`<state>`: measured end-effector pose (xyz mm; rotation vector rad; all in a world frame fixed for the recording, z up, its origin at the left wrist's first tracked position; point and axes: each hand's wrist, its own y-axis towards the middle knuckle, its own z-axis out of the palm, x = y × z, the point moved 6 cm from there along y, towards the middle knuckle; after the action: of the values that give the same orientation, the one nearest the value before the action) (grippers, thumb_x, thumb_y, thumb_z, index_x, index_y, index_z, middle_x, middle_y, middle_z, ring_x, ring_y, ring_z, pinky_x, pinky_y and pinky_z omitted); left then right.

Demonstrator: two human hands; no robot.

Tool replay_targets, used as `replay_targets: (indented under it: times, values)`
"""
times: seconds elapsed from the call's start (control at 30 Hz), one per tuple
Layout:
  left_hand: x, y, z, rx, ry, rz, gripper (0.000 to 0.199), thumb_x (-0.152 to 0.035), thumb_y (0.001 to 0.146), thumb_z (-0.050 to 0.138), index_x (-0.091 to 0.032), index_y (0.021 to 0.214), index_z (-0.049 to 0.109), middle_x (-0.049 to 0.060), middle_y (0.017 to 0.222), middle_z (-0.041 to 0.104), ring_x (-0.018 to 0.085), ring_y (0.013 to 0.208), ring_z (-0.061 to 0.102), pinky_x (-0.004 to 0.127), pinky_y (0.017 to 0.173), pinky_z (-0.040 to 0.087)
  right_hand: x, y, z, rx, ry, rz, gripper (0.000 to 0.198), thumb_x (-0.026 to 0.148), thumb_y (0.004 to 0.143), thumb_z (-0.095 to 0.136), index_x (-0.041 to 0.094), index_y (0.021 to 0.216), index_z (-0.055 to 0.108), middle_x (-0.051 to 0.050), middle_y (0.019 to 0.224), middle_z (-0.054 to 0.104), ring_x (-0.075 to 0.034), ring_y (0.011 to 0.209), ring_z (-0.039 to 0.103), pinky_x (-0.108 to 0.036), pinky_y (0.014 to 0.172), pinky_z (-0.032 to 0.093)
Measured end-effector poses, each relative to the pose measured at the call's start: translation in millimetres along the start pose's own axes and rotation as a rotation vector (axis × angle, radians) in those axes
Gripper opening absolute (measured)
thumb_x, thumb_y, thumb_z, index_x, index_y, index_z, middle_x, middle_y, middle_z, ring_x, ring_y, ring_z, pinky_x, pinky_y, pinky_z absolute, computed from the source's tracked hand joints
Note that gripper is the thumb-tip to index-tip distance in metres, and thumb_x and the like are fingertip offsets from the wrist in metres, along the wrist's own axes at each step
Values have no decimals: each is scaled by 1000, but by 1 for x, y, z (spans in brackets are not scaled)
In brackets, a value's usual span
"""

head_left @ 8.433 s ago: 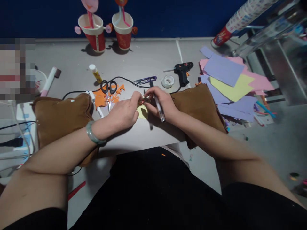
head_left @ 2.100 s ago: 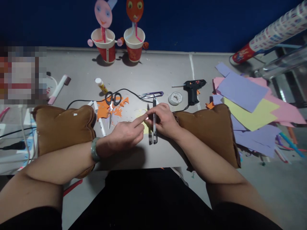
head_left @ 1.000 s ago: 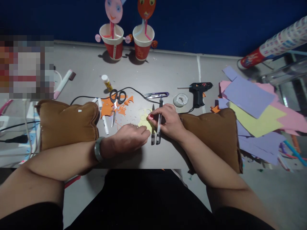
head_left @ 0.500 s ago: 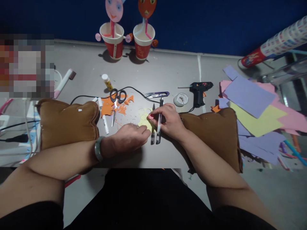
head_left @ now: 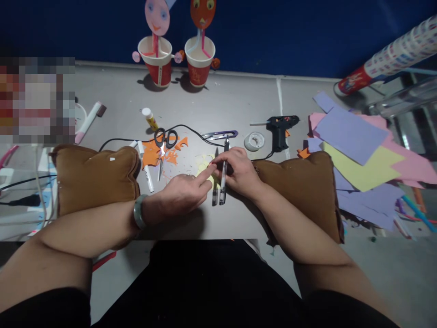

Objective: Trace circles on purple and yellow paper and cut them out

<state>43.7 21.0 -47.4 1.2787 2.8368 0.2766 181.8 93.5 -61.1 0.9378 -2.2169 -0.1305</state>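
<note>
My right hand (head_left: 241, 171) is closed round a clear-barrelled pen (head_left: 224, 175), which stands out across the fingers, nearly in line with my view. Its thumb and forefinger meet at the left, where a tiny reddish bit shows; most of it is hidden. My left hand (head_left: 186, 191) is beside it, forefinger stretched to those fingertips and the other fingers curled under; what these may hold is hidden. Beneath both hands lies yellow paper (head_left: 204, 161) with round outlines. Left of them are black-handled scissors (head_left: 165, 139) on orange paper scraps (head_left: 150, 155) and a white marker (head_left: 147, 174).
Brown cushions, one left (head_left: 97, 180) and one right (head_left: 295, 191), lie under my forearms. Behind are a glue stick (head_left: 149, 118), a purple cutter (head_left: 223, 135), a tape roll (head_left: 254, 141), a glue gun (head_left: 280, 132) and two cup figures. Coloured paper (head_left: 353, 132) is piled right.
My left forefinger has straightened out to the right hand's fingertips; before, the left fingers were bunched just short of them. The pink bit there is now mostly covered. The view has shifted slightly.
</note>
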Motion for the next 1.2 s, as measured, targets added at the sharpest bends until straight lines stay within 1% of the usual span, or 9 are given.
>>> replay_targets:
  times: [0.13, 0.33, 0.5, 0.6, 0.67, 0.77, 0.93, 1.1, 1.2]
  values:
    - [2, 1, 7, 100, -67, -33, 22, -18, 96, 48, -15, 99, 69, 17, 150, 60, 15, 53, 63, 33, 45, 43, -1, 0, 2, -15, -4, -2, 9, 27, 93, 65, 25, 99, 59, -2, 93, 74, -22, 84, 65, -44, 94, 44]
    - [6, 2, 6, 113, -168, -76, 23, -19, 96, 47, -15, 99, 70, 16, 153, 58, 14, 59, 66, 32, 46, 47, -1, 0, -2, 0, 22, 21, 10, 25, 91, 65, 26, 99, 59, -3, 94, 75, -24, 87, 65, -46, 93, 45]
    - [6, 3, 6, 177, -131, -70, 25, -20, 98, 44, -15, 96, 69, 14, 156, 55, 15, 60, 68, 32, 45, 45, 0, -3, -19, -107, 101, 67, 17, 17, 87, 61, 25, 102, 61, -3, 94, 75, -24, 90, 67, -43, 86, 49]
    - [6, 3, 5, 183, -121, -66, 26, -20, 99, 44, -15, 93, 68, 15, 157, 54, 16, 63, 70, 32, 45, 45, -1, -6, -26, -208, 147, 155, 12, 25, 95, 57, 25, 106, 62, -4, 91, 76, -23, 91, 69, -43, 85, 51]
    - [6, 3, 4, 177, -121, -61, 26, -20, 99, 43, -15, 91, 68, 15, 157, 54, 16, 63, 69, 32, 45, 45, -2, -8, -29, -273, 191, 199, 18, 32, 102, 51, 26, 115, 63, -3, 88, 76, -23, 91, 71, -43, 87, 53]
    - [6, 3, 4, 162, -113, -58, 27, -20, 99, 44, -16, 88, 68, 15, 156, 55, 15, 61, 68, 33, 44, 44, 1, -9, -33, -314, 218, 189, 29, 38, 106, 46, 27, 125, 65, -3, 84, 75, -24, 93, 72, -46, 92, 53]
    - [6, 1, 4, 133, -94, -59, 26, -21, 98, 45, -16, 87, 68, 14, 154, 57, 15, 58, 67, 33, 42, 42, 4, -10, -36, -269, 163, 154, 22, 33, 102, 50, 25, 107, 70, -2, 79, 70, -22, 86, 69, -44, 87, 53]
    - [6, 0, 5, 82, -108, -60, 22, -22, 97, 49, -16, 84, 67, 13, 153, 58, 15, 58, 67, 32, 42, 41, 2, -9, -31, -251, 131, 217, 5, 23, 91, 54, 23, 87, 58, -1, 77, 65, -19, 76, 61, -38, 74, 51]
    - [7, -1, 5, 65, -123, -74, 21, -21, 96, 50, -16, 84, 66, 14, 153, 59, 14, 56, 66, 31, 42, 40, 2, -7, -28, -232, 106, 211, 7, 21, 87, 55, 24, 81, 54, 0, 71, 61, -18, 69, 56, -36, 70, 48]
